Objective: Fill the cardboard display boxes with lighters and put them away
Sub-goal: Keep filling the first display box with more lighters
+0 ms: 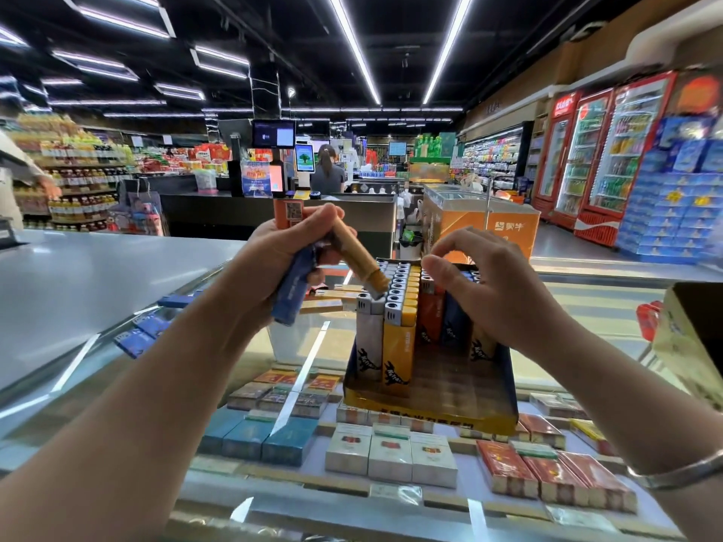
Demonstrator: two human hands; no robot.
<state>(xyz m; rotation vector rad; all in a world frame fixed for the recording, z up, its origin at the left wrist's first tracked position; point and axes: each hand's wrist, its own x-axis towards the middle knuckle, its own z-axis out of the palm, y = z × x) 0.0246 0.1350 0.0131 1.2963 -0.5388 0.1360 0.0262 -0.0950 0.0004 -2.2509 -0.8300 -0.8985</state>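
Two hands above the display box (430, 397): left hand (281, 248) grips several lighters (354, 256); right hand (489, 283) pinches the standing lighters' tops (428, 285).

A glass-topped display counter (587, 330) carries an open yellow-and-brown cardboard display box (430, 400), sitting directly below the two hands. Loose yellow lighters (328, 299) lie flat on the glass, just behind the left hand's grip (cigarette packs show beneath the pane).
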